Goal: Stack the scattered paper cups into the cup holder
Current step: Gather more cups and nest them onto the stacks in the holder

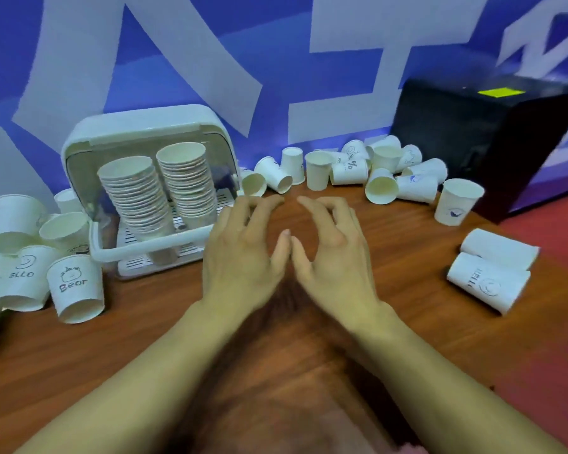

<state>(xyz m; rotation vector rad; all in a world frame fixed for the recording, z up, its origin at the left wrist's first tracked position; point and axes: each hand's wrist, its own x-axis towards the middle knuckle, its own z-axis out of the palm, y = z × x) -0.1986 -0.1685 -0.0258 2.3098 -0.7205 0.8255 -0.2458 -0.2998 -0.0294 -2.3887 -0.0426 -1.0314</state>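
- At the centre of the frame, the left hand (243, 253) and the right hand (332, 253) hover side by side over the wooden table (145, 339), thumbs almost touching.
- Both hands have their fingers spread and half bent; neither has hold of anything.
- Left of the hands stands the white cup holder (79, 149), tipped back toward the wall, its front rail just beside the left hand.
- Inside it lean two stacks of nested paper cups, the left stack (135, 198) and the right stack (187, 181), mouths facing up and forward.
- Along the top centre, a row of loose cups (351, 168) lies jumbled against the wall, some upright, some on their sides.
- At the left edge sits another cluster of cups (23, 263); the nearest is the "Bear" cup (76, 286), its mouth turned toward the lower edge.
- Right of the hands, two cups lying on their sides (489, 280) touch each other; one upright cup (458, 201) stands above them.
- In the upper right is a black box (482, 132) with a yellow note (500, 92) on top.
- Behind everything runs a blue wall (177, 60) with pale shapes.
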